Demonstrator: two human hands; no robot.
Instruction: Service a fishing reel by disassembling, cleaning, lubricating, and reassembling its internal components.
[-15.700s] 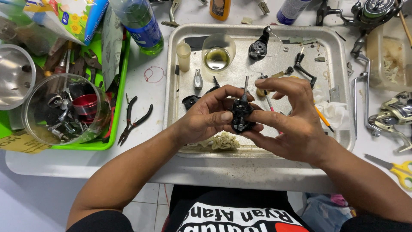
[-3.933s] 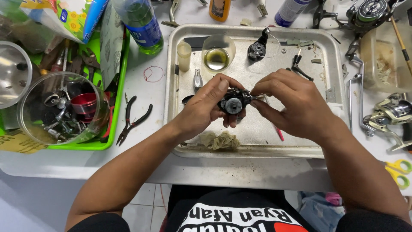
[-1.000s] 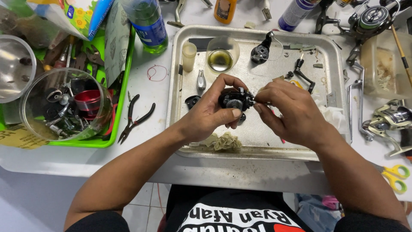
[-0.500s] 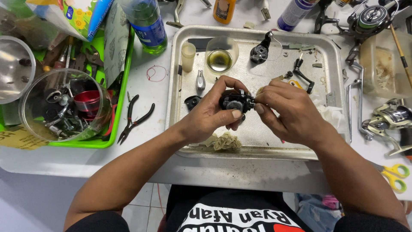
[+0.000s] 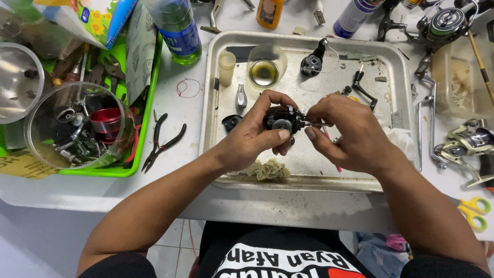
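Small black fishing-reel body [image 5: 280, 121] held over the dented metal tray [image 5: 309, 177], centre of the frame.

Left hand [image 5: 253, 138] clenched round the reel body, thumb pressed under it; right hand [image 5: 346, 133] pinching a thin metal shaft or tool [image 5: 315, 124] at the reel's right side, fingertips closed on it, exact contact too small to tell. Below, on the tray floor: crumpled beige rag [image 5: 271, 169]; upper centre: small glass cup of yellowish oil [image 5: 265, 71] and a loose black reel side part [image 5: 312, 62]. Left of the tray: black-handled pliers [image 5: 162, 141] and clear plastic tub of spare parts [image 5: 80, 128]. Likely risk: a slip of the pinch, dropping a tiny part among the tray's clutter, or a knock from the right hand tipping the oil.
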